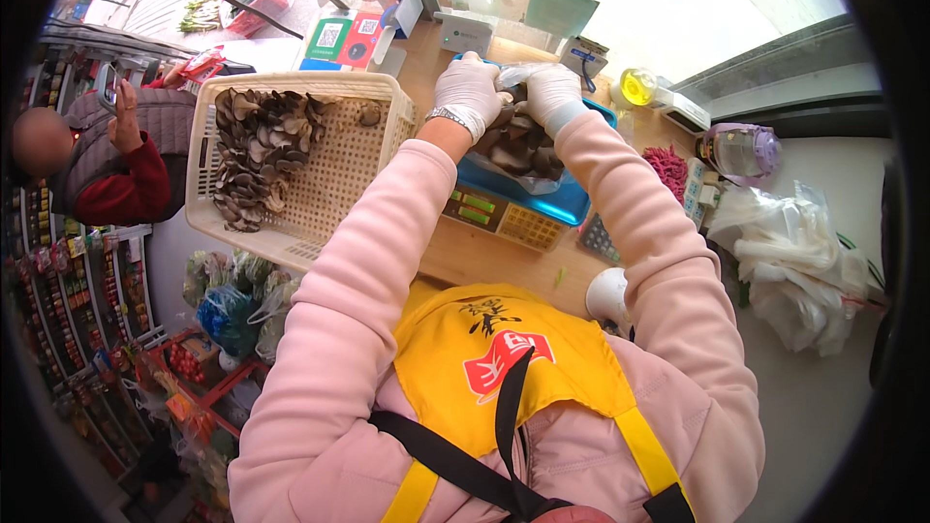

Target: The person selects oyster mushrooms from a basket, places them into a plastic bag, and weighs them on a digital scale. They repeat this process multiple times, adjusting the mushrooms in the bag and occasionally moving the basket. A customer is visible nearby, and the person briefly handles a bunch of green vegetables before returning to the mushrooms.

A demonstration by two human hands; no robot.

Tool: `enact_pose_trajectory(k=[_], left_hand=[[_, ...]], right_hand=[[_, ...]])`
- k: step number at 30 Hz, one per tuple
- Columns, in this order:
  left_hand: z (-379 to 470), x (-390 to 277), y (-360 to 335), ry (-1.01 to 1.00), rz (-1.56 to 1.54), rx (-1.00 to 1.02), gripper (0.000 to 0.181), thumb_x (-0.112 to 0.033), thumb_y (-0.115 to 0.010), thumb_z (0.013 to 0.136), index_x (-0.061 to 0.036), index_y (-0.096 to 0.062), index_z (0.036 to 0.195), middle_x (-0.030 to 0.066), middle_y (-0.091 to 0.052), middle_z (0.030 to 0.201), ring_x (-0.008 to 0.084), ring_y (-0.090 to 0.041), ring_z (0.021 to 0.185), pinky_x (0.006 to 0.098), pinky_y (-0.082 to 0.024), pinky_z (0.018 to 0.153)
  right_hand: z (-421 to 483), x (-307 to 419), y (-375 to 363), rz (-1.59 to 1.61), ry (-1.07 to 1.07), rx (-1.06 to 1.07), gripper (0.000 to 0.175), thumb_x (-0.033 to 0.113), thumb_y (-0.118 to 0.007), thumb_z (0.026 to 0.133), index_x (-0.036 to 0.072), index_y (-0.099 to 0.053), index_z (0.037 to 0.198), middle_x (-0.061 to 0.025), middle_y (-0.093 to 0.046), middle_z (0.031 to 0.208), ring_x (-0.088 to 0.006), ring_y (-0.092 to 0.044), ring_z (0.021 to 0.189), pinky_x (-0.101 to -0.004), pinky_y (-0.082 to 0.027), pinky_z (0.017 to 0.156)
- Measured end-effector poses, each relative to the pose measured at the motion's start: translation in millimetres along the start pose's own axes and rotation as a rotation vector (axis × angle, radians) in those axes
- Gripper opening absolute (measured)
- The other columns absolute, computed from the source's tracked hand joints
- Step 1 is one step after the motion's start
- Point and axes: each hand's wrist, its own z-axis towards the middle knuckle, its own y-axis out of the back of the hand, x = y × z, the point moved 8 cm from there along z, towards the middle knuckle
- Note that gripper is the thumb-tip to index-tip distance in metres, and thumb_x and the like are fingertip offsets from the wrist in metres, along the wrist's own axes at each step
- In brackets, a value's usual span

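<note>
Both of my hands wear thin white gloves and grip the top of a clear plastic bag (pixel 519 75) full of grey-brown oyster mushrooms (pixel 517 142). My left hand (pixel 468 96) closes on the bag's near-left edge, knuckles up. On the other side, my right hand (pixel 554 93) pinches the gathered plastic. The bag sits in the blue tray (pixel 570 197) of an electronic scale, whose lit display (pixel 476 209) and keypad (pixel 534 226) face me. To the left, a cream plastic basket (pixel 341 160) holds more oyster mushrooms (pixel 258 138), heaped along its left side.
A person (pixel 127 145) holding a phone stands left of the basket. Payment-code boards (pixel 341 36) and a white speaker box (pixel 465 33) line the counter's back. At right are a purple-lidded jug (pixel 737 149), a power strip (pixel 695 189) and hanging plastic bags (pixel 788 261).
</note>
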Motion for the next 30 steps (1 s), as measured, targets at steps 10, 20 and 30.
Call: enact_pose_trajectory(k=[10,20,30], left_hand=[[-6,26,-1,0.12,-0.068,-0.026,0.029,-0.04,-0.073,0.088,-0.0127,-0.076,0.097,0.0135,-0.074,0.099,0.0298,-0.071,0.099,0.042,-0.056,0.085],[-10,17,-5,0.07,-0.137,0.013,0.038,-0.037,-0.071,0.089,-0.0132,-0.071,0.118,0.0162,-0.07,0.116,0.0327,-0.066,0.111,0.0432,-0.053,0.095],[-55,-36,28,-0.344,-0.626,-0.246,0.044,-0.011,-0.073,0.088,-0.0086,-0.064,0.131,0.014,-0.066,0.121,0.0282,-0.065,0.108,0.0348,-0.053,0.096]], right_hand=[[-57,14,35,0.094,0.517,-0.391,0.048,0.009,-0.073,0.075,0.011,-0.064,0.122,-0.0145,-0.069,0.11,-0.0363,-0.064,0.104,-0.0425,-0.052,0.091],[-82,-66,23,1.218,-0.06,-0.605,0.036,0.008,-0.074,0.089,0.0,-0.064,0.123,-0.0084,-0.07,0.106,-0.0175,-0.068,0.095,-0.0284,-0.056,0.084],[-103,-84,-25,2.002,-0.5,-0.321,0.022,0.016,-0.066,0.096,0.002,-0.064,0.113,-0.0131,-0.073,0.103,-0.0245,-0.073,0.083,-0.0371,-0.062,0.077]])
